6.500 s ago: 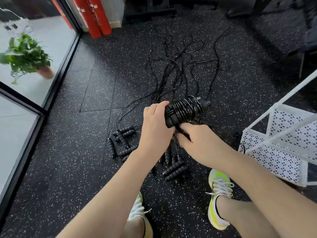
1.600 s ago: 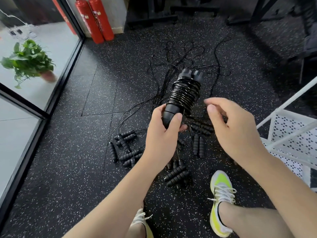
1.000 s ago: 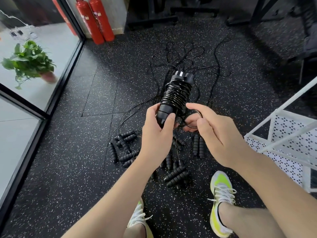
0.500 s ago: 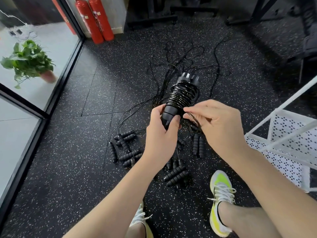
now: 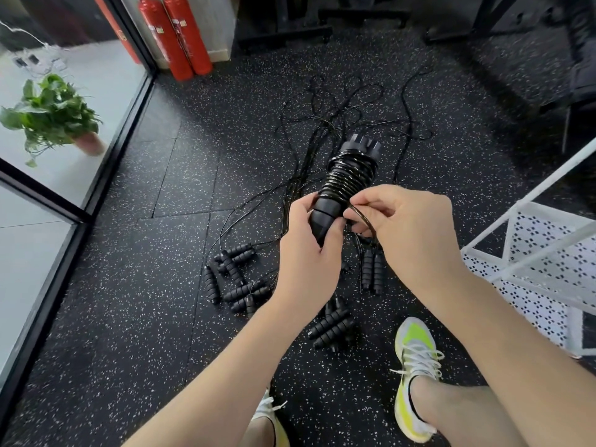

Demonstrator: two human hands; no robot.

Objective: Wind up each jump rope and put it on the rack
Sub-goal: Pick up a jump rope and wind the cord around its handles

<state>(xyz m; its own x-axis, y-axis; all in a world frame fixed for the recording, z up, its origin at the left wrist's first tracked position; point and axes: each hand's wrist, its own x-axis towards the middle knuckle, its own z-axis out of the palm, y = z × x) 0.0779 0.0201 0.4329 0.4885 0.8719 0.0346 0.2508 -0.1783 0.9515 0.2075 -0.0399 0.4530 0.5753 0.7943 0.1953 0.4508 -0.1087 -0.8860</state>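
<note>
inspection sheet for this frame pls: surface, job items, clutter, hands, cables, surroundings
Surface: black speckled floor.
Job's things: wound jump rope held up; loose jump ropes on floor; white rack at right.
Clutter: nothing seen.
Hands: left hand grips the handle end; right hand pinches a cord loop.
Cables: unwound cords tangled on floor.
Surroundings: fire extinguishers, potted plant behind glass, equipment bases.

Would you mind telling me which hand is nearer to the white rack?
The right hand: it pinches the cord beside the wound jump rope, on the side of the white rack. The left hand grips the handles farther away.
</note>
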